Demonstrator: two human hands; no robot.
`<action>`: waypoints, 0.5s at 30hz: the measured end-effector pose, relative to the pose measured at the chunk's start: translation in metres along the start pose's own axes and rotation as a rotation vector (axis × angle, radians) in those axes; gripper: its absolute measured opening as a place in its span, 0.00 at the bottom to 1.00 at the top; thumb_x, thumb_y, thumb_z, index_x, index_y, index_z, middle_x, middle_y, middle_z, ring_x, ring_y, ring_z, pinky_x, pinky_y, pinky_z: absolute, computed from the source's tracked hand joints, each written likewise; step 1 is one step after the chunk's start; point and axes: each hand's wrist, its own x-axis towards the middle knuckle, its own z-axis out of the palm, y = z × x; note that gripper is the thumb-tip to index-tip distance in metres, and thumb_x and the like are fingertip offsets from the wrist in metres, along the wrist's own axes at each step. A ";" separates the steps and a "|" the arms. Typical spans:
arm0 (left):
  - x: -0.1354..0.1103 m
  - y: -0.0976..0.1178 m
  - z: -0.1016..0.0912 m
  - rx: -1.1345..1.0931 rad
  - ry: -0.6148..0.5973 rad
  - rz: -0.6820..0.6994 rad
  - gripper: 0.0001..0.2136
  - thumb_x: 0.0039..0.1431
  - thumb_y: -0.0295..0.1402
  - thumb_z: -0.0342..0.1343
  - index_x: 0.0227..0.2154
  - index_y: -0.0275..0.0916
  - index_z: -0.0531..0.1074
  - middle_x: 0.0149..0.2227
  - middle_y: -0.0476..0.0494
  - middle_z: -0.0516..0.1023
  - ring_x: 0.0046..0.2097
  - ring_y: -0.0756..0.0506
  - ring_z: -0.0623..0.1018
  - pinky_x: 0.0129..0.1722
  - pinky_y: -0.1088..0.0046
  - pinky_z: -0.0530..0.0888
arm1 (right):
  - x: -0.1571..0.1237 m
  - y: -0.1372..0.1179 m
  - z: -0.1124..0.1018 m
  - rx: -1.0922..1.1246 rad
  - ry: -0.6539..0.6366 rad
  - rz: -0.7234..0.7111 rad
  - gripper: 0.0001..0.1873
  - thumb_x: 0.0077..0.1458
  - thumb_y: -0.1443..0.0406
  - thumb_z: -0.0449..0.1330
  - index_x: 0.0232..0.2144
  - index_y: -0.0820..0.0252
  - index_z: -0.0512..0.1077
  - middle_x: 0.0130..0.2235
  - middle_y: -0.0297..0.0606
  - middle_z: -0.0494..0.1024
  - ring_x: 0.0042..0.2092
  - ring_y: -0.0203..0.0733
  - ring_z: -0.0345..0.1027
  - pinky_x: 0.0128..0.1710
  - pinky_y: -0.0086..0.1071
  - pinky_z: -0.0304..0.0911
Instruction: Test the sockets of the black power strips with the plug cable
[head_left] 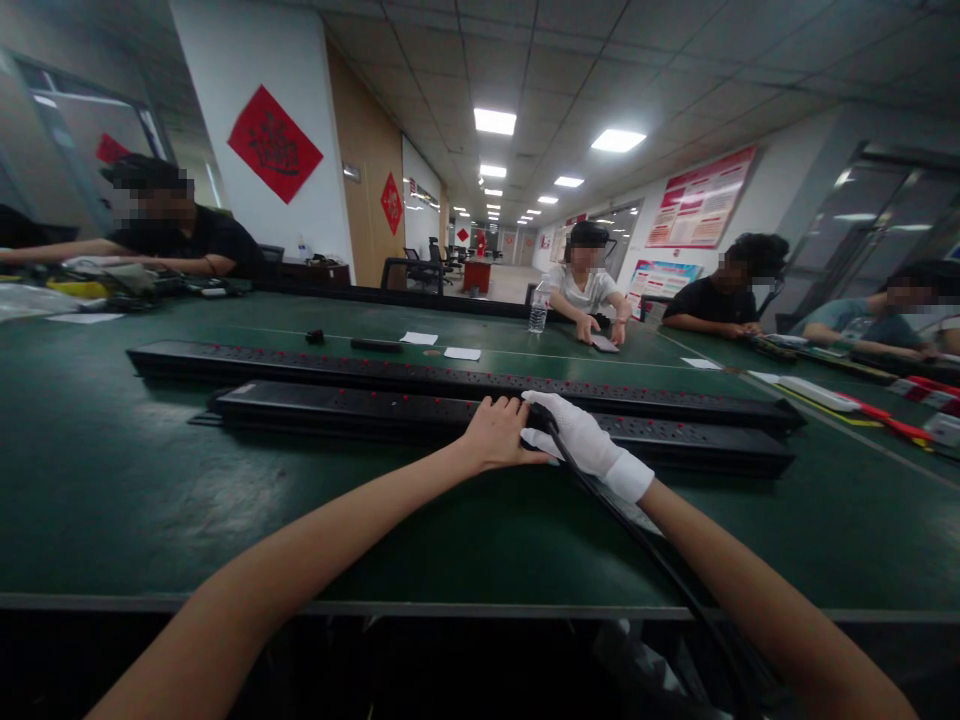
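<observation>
Two long black power strips lie across the green table, the near one (360, 410) in front of the far one (315, 362). My bare left hand (496, 432) rests on the near strip's top, fingers curled over its edge. Beside it, my right hand (581, 437), in a white glove, is closed around a black plug with a black cable (645, 548) that runs back toward me over the table edge. The plug sits against the near strip where both hands meet.
Several other people sit around the table: one at the far left (172, 232), three at the far right. A water bottle (538, 306), small white papers (462, 353) and small black parts lie beyond the strips. White and red items lie at the right edge (847, 400).
</observation>
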 end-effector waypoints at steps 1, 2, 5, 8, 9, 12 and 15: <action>0.000 0.000 0.000 0.000 -0.004 -0.001 0.42 0.44 0.65 0.35 0.47 0.31 0.63 0.43 0.32 0.71 0.43 0.36 0.69 0.42 0.59 0.60 | 0.000 0.000 0.000 0.003 0.001 -0.003 0.27 0.52 0.57 0.56 0.53 0.54 0.57 0.52 0.41 0.66 0.53 0.44 0.61 0.54 0.41 0.57; 0.000 0.000 0.000 0.000 -0.009 -0.003 0.41 0.44 0.65 0.35 0.47 0.31 0.63 0.43 0.32 0.71 0.43 0.36 0.69 0.42 0.60 0.60 | 0.000 0.000 0.000 0.007 0.002 -0.007 0.27 0.51 0.57 0.57 0.53 0.54 0.57 0.52 0.41 0.66 0.53 0.43 0.61 0.54 0.41 0.57; 0.000 0.000 -0.001 0.000 -0.015 -0.007 0.41 0.44 0.65 0.36 0.46 0.31 0.63 0.42 0.32 0.71 0.42 0.36 0.69 0.42 0.60 0.60 | 0.000 0.001 0.000 0.017 0.000 -0.016 0.28 0.51 0.57 0.57 0.53 0.55 0.57 0.52 0.41 0.65 0.53 0.43 0.61 0.54 0.41 0.56; 0.000 0.001 -0.002 0.012 -0.008 -0.006 0.41 0.44 0.65 0.36 0.46 0.31 0.64 0.42 0.32 0.71 0.42 0.36 0.69 0.42 0.60 0.60 | 0.000 0.001 0.001 0.022 0.004 -0.021 0.29 0.50 0.56 0.58 0.53 0.55 0.57 0.52 0.41 0.66 0.53 0.43 0.61 0.55 0.40 0.56; 0.000 0.001 -0.002 0.016 -0.009 -0.004 0.40 0.45 0.65 0.36 0.45 0.31 0.64 0.42 0.32 0.71 0.42 0.36 0.69 0.41 0.60 0.60 | 0.001 0.002 0.001 0.023 0.006 -0.022 0.29 0.50 0.56 0.58 0.53 0.55 0.57 0.52 0.41 0.66 0.53 0.44 0.61 0.54 0.41 0.56; 0.000 0.001 -0.002 0.021 -0.010 0.005 0.40 0.45 0.64 0.37 0.45 0.31 0.64 0.42 0.32 0.70 0.42 0.37 0.69 0.41 0.60 0.60 | 0.001 0.002 0.000 0.022 0.003 -0.021 0.30 0.48 0.55 0.59 0.53 0.55 0.57 0.52 0.41 0.66 0.53 0.44 0.61 0.54 0.40 0.57; 0.000 0.000 -0.001 0.018 -0.007 0.012 0.39 0.45 0.64 0.38 0.45 0.31 0.64 0.42 0.33 0.70 0.41 0.37 0.70 0.41 0.61 0.60 | 0.000 0.002 0.000 0.015 0.002 -0.024 0.31 0.48 0.55 0.59 0.53 0.55 0.57 0.52 0.42 0.66 0.52 0.44 0.61 0.53 0.40 0.58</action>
